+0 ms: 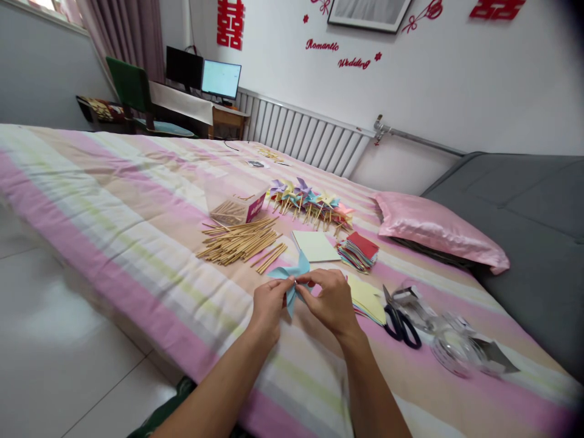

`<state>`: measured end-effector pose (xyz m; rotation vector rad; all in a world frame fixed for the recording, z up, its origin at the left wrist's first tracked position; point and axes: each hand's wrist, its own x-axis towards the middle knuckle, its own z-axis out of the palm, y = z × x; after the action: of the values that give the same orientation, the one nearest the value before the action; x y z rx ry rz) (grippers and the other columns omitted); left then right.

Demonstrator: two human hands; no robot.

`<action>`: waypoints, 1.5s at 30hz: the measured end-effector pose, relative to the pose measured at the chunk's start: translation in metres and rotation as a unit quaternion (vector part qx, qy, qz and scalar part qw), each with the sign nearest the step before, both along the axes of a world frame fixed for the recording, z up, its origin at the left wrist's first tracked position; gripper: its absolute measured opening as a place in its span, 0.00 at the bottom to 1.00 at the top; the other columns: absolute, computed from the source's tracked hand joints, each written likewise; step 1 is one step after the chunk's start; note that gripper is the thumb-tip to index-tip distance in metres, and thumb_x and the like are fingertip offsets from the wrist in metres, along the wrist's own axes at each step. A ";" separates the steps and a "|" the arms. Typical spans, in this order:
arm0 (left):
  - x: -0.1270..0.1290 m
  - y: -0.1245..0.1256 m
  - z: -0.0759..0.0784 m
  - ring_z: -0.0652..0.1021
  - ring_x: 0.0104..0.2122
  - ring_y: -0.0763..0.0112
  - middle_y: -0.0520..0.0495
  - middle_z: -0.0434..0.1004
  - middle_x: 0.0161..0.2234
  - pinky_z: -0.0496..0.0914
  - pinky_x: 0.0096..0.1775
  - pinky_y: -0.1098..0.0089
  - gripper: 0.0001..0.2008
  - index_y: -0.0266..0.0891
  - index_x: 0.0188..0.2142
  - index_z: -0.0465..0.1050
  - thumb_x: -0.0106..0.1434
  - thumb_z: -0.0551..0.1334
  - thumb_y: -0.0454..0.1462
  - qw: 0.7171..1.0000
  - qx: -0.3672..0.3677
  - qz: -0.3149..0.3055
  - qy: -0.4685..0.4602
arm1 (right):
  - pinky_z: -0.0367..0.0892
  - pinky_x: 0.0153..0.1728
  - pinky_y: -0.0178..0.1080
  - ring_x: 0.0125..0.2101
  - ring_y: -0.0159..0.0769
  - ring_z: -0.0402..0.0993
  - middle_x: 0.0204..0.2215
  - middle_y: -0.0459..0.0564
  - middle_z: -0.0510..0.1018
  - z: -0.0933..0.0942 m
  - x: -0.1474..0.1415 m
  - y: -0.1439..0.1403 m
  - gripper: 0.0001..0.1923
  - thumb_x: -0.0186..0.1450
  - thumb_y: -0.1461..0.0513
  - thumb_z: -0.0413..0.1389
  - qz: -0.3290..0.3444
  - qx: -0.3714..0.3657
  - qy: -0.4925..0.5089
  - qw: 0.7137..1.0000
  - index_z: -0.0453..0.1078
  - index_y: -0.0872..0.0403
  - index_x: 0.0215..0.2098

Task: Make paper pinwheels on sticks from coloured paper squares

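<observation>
Between my two hands is a light blue paper pinwheel (298, 266), its folded blades spread around the centre. My left hand (270, 302) pinches it from the left side. With thumb and forefinger together at the pinwheel's middle, my right hand (332, 298) grips a small shiny pin head (295, 281). Just beyond my hands lie a few separate wooden sticks (269, 258) and a larger heap of sticks (237, 241). A white square pad (316, 246) and a stack of coloured paper squares (358, 250) are close by. Yellow-topped paper sheets (367, 298) rest beside my right hand.
Dark-handled scissors (401, 327) and clear round plastic containers (456, 347) lie at the right. Several finished pinwheels (310, 198) are bunched farther back, near a clear box with sticks (235, 208). A pink pillow (438, 228) leans by the grey headboard (524, 225). The striped bed's edge drops to the floor at left.
</observation>
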<state>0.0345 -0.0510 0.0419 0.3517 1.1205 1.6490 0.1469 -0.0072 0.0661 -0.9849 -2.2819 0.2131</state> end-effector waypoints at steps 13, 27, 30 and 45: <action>0.003 0.001 0.000 0.63 0.18 0.80 0.54 0.64 0.15 0.57 0.23 0.76 0.13 0.33 0.17 0.71 0.39 0.70 0.41 1.000 -0.003 -0.018 0.009 | 0.59 0.37 0.38 0.28 0.34 0.72 0.23 0.44 0.76 -0.001 -0.002 -0.001 0.01 0.54 0.65 0.57 -0.018 -0.014 0.012 1.000 0.69 0.54 0.26; -0.001 0.001 0.001 0.60 0.18 0.80 0.55 0.61 0.14 0.54 0.22 0.75 0.14 0.33 0.16 0.71 0.39 0.71 0.41 1.000 0.007 -0.014 0.017 | 0.69 0.31 0.33 0.25 0.33 0.75 0.24 0.46 0.79 0.005 -0.001 -0.001 0.03 0.54 0.66 0.59 0.038 -0.156 0.123 0.979 0.74 0.54 0.28; -0.001 0.000 0.000 0.59 0.17 0.80 0.56 0.59 0.13 0.53 0.22 0.75 0.14 0.34 0.15 0.69 0.39 0.70 0.41 1.000 0.004 -0.015 0.011 | 0.68 0.31 0.33 0.24 0.32 0.75 0.23 0.45 0.79 0.005 -0.003 -0.004 0.02 0.54 0.65 0.58 0.027 -0.125 0.113 0.985 0.73 0.54 0.26; -0.001 -0.002 0.005 0.63 0.17 0.79 0.55 0.63 0.14 0.57 0.22 0.74 0.14 0.34 0.16 0.70 0.39 0.70 0.41 1.000 -0.001 -0.014 0.006 | 0.67 0.31 0.33 0.25 0.32 0.75 0.22 0.45 0.78 0.011 0.000 -0.007 0.04 0.52 0.67 0.56 0.049 -0.159 0.106 0.980 0.73 0.54 0.22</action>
<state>0.0338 -0.0533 0.0470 0.3752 1.1207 1.6226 0.1470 -0.0137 0.0769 -0.9527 -2.1398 0.7086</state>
